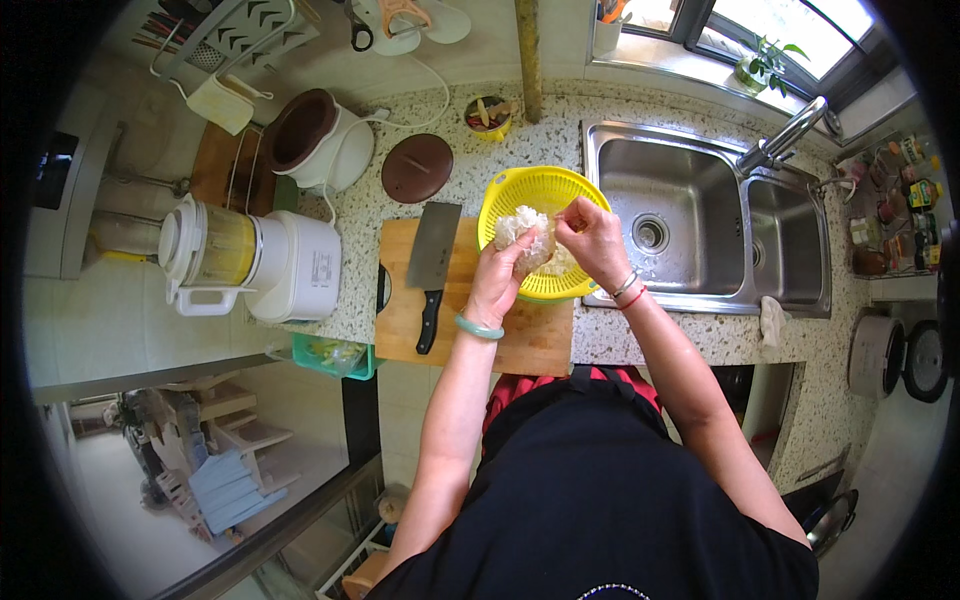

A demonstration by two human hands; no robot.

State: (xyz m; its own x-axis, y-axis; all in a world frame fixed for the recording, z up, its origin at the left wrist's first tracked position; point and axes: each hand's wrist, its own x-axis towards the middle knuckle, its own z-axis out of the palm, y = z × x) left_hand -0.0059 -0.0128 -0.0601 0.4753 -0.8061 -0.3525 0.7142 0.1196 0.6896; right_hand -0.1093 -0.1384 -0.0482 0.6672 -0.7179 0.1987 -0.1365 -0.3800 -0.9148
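My left hand (493, 284), with a pale green bangle at the wrist, holds a white frilly clump of snow fungus (520, 226) over a yellow colander (535, 178). The thumb lies across the clump. Close at its right side, my right hand (598, 245) is closed in a pinch; whatever is between its fingertips is too small to make out. More white pieces (560, 262) lie in the colander below. The colander stands between the sink and a wooden cutting board (520, 345). A cleaver (434, 250) with a black handle rests on the board, left of my left hand.
To the right is a double steel sink (665, 215) with a faucet (785, 135). A brown lid (417, 168), a white pot with a brown inside (345, 150) and a blender (290, 265) stand at left. Behind the colander sits a small yellow container (490, 125).
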